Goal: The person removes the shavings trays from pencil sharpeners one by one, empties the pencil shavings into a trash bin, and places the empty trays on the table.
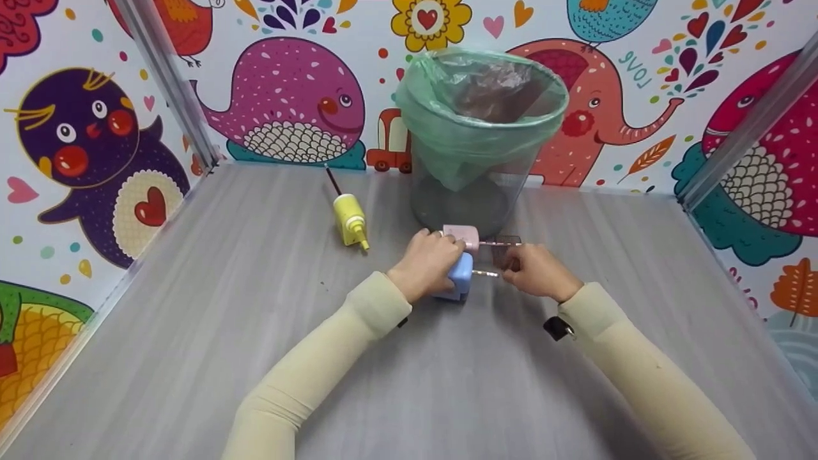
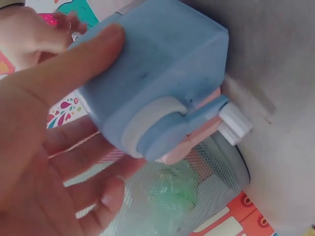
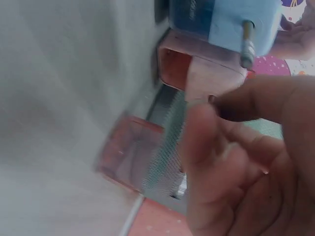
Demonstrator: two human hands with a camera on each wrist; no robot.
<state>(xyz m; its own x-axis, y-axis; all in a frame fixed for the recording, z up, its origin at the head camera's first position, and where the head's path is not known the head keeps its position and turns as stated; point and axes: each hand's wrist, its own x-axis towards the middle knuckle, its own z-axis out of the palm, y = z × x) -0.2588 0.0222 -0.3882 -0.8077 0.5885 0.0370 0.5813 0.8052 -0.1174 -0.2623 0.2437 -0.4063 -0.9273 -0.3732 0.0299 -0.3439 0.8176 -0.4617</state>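
My left hand (image 1: 428, 262) holds the blue pencil sharpener (image 1: 461, 276), its thumb across the body in the left wrist view. A crank (image 2: 202, 115) with a white knob sticks out on one side. Out of the opposite side comes a pencil (image 3: 247, 44). Close behind it stands a pink pencil sharpener (image 1: 461, 235), whose drawer slot gapes in the right wrist view. Thumb and index of my right hand (image 1: 540, 271) pinch the end of the pencil (image 1: 489, 243) in the pink sharpener; the fingers mostly hide it in the right wrist view. A see-through pinkish drawer (image 3: 130, 155) lies on the table beside it.
A mesh bin (image 1: 463, 198) lined with a green plastic bag (image 1: 447, 137) stands right behind the sharpeners. To the left is a yellow pencil sharpener (image 1: 349, 214) with a dark pencil (image 1: 333, 181) in it. Patterned panels (image 1: 300, 102) edge the grey table (image 1: 255, 255).
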